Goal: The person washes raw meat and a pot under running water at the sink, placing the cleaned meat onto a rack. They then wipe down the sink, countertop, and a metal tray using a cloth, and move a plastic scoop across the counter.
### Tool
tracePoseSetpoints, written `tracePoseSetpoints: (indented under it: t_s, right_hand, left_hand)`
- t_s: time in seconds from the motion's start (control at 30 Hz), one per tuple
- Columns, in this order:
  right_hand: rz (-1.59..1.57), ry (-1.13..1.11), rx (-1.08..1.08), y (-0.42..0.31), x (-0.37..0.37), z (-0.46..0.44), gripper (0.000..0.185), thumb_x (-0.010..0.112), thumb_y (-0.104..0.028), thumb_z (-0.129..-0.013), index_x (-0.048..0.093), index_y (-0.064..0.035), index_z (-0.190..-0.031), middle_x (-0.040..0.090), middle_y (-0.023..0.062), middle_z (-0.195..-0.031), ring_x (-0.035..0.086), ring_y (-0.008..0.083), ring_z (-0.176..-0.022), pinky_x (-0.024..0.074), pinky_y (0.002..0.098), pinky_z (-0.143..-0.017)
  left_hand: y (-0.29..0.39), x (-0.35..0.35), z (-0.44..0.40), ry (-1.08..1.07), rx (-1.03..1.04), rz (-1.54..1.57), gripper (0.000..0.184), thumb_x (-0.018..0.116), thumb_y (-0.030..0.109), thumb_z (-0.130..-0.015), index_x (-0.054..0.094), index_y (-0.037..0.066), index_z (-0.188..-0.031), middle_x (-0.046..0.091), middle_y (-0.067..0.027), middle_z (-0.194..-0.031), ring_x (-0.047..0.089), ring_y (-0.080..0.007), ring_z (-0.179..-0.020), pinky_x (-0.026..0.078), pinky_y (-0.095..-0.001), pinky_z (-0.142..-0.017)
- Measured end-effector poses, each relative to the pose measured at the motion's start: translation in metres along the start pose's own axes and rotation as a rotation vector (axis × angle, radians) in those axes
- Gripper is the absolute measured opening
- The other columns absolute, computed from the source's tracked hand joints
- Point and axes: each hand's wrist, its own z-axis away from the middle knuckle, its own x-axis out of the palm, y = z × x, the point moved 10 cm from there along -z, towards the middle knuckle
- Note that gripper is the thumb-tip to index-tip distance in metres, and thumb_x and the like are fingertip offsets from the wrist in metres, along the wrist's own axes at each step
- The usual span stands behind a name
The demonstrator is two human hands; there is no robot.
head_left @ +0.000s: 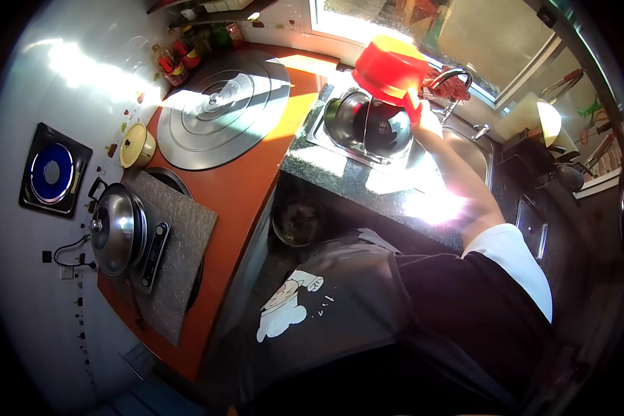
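Observation:
My right hand [428, 119], closed around the handle of a red plastic water dipper [390, 66], holds it up over the sink area near the window. Beneath the dipper, a dark shiny metal pan [345, 119] rests in the left sink basin [317, 132]. The faucet [457, 75] rises just beyond my hand. Glare and the dipper's handle hide part of my fingers, and the inside of the dipper does not show. My left hand is out of view.
An orange counter [239, 201] on the left carries a large round metal lid [222, 104], a lidded wok [114, 229] on an electric cooker [154, 256], and a yellow pot [137, 145]. Bottles and jars [177, 62] stand in the corner. A second sink basin [468, 152] lies right.

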Motion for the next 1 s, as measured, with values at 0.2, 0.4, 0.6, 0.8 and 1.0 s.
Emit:
tracePoseSetpoints:
  t_s: [0.2, 0.4, 0.6, 0.8, 1.0]
  right_hand:
    - [-0.04, 0.024, -0.12, 0.0, 0.01, -0.014, 0.031, 0.05, -0.011, -0.079, 0.042, -0.0034, -0.109, 0.061, 0.0299, -0.091, 0.058, 0.0483, -0.086, 0.0451, 0.0537, -0.075]
    - [-0.018, -0.036, -0.096, -0.002, 0.017, -0.024, 0.025, 0.043, -0.017, -0.087, 0.043, -0.0031, -0.109, 0.06, 0.0326, -0.092, 0.057, 0.0493, -0.09, 0.0429, 0.0544, -0.078]
    - [-0.044, -0.146, -0.017, 0.001, 0.03, -0.038, 0.036, 0.045, -0.031, -0.092, 0.044, -0.0025, -0.115, 0.062, 0.0294, -0.09, 0.061, 0.0462, -0.086, 0.0459, 0.0505, -0.076]
    - [-0.054, -0.041, -0.384, -0.108, 0.014, -0.056, 0.038, 0.054, -0.01, -0.082, 0.044, -0.0047, -0.118, 0.063, 0.0272, -0.093, 0.062, 0.0445, -0.084, 0.0486, 0.0481, -0.075]
    - [-0.074, -0.129, -0.77, -0.229, 0.119, -0.112, 0.023, 0.048, -0.014, -0.09, 0.052, -0.0073, -0.112, 0.062, 0.0216, -0.092, 0.062, 0.038, -0.082, 0.0484, 0.0478, -0.07]
  left_hand:
    - [-0.03, 0.041, 0.022, -0.087, -0.099, 0.006, 0.051, 0.051, 0.046, -0.087, 0.049, 0.021, -0.132, 0.032, -0.0084, -0.144, 0.021, -0.0318, -0.133, 0.023, -0.0481, -0.107]
    - [-0.049, 0.067, 0.034, -0.134, -0.186, 0.009, 0.052, 0.051, 0.046, -0.087, 0.048, 0.022, -0.133, 0.03, -0.0082, -0.145, 0.019, -0.0322, -0.134, 0.022, -0.0487, -0.108]
    - [-0.051, 0.087, 0.033, -0.162, -0.238, 0.01, 0.053, 0.051, 0.046, -0.087, 0.047, 0.023, -0.134, 0.029, -0.0081, -0.146, 0.017, -0.0326, -0.135, 0.021, -0.0493, -0.108]
    - [-0.048, 0.101, 0.027, -0.176, -0.296, 0.003, 0.053, 0.051, 0.047, -0.087, 0.046, 0.023, -0.135, 0.027, -0.0079, -0.148, 0.015, -0.0331, -0.136, 0.02, -0.05, -0.109]
    - [-0.051, 0.117, 0.032, -0.148, -0.435, -0.014, 0.054, 0.051, 0.047, -0.087, 0.045, 0.024, -0.136, 0.025, -0.0078, -0.149, 0.013, -0.0335, -0.137, 0.019, -0.0506, -0.11]
